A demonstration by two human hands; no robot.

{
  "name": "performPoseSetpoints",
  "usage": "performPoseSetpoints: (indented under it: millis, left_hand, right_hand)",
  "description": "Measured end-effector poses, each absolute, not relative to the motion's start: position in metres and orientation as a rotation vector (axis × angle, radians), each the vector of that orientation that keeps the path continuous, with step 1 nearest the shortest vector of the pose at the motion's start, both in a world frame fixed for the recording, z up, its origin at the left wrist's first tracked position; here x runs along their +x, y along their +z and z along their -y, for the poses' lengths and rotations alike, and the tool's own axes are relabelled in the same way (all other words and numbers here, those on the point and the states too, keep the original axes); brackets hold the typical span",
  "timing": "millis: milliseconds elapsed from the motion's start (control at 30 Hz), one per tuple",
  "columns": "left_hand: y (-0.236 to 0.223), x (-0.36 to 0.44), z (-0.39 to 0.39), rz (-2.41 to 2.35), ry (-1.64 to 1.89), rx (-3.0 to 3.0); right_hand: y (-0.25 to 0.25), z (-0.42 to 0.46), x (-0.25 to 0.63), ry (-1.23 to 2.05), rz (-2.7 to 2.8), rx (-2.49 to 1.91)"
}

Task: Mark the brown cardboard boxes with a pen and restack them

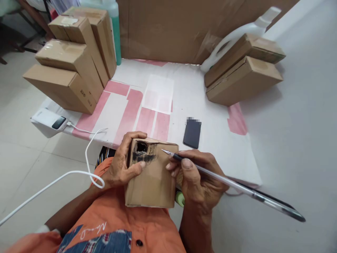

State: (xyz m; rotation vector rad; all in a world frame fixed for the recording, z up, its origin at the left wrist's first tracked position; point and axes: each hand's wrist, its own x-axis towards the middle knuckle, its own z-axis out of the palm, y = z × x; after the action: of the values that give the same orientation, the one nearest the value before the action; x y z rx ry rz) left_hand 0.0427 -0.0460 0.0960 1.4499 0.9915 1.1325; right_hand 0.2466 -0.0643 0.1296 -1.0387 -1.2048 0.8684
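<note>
Torn hole (142, 146): upper left of the face on the small box (155, 182), inside is just black so no clue what's in there, black scribble (144, 157) right under it
Green thing (180, 199): peeking out by the box's lower right, mostly hidden, couldn't tell you what it is
Green bottle (117, 38): far left of the bench (218, 140), top cut off by the view
Cable (76, 172): white, plugged into the power bank (48, 118) at the left near corner, other end runs out of view
Phone (192, 136): dark, on the bench just past the box's upper right, top end blotted by pixels
Left hand (122, 168): wrapped round the box's upper left, thumb on the face
Right hand (200, 181): pinching a pen (237, 185), nib over the face right of the hole, can't tell if it's touching
Small box: between both hands at the bench's near edge, face up toward the camera
Bench sides: left boxes (79, 70) line the left edge, right boxes (244, 80) sit by the right edge with a white jug (256, 30) behind them
Elbow room: white bench top stretches from phone to right boxes, and the pen's back end pokes out past the near right corner
</note>
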Motion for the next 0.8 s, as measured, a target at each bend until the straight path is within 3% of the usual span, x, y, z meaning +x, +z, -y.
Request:
performPoseSetpoints:
  millis: [333, 800]
  left_hand:
    - [0.0961, 0.0504, 0.0502, -1.031, 1.108, 1.579]
    - [0.0971, 0.049, 0.0517, -1.037, 1.106, 1.572]
  right_hand:
    - [0.1241, 0.0678, 0.241, 0.428, 1.524, -1.165]
    - [0.1281, 0.0649, 0.2383, 0.428, 1.624, -1.138]
